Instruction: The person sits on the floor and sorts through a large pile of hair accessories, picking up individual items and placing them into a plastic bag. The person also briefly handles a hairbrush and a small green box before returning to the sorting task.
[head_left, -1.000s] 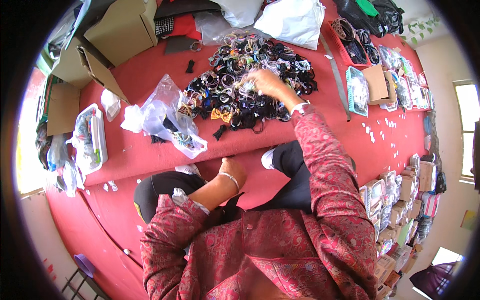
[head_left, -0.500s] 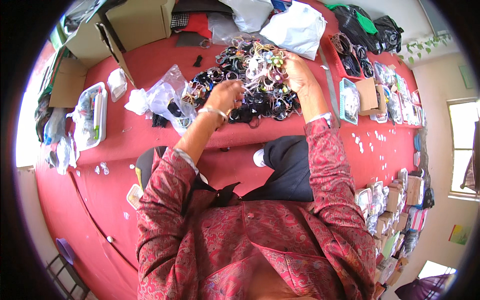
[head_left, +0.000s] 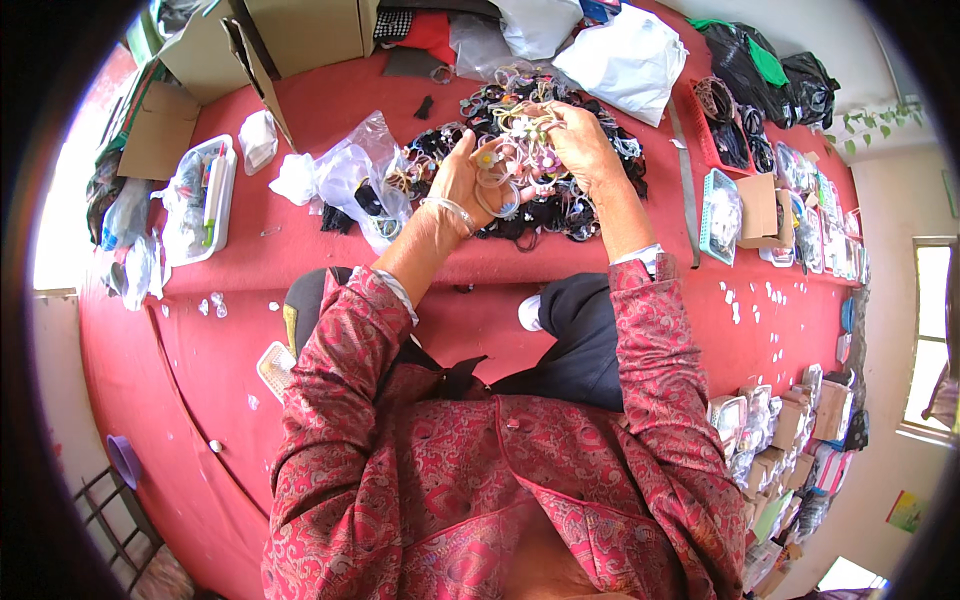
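Pastel hair ties (head_left: 530, 150) hang pinched in person's R hand (head_left: 588, 150) above dark pile (head_left: 578, 216), L hand (head_left: 461, 186) spread palm-up beneath; best hold L close, R grip firm, so none drop.

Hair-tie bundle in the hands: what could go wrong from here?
1. Loops in the hair-tie bundle overlap, so they might tangle between the left hand and right hand.
2. A dropped tie could get lost in the mixed hair-tie pile underneath.
3. The left forearm is near the clear plastic bag and might nudge it.
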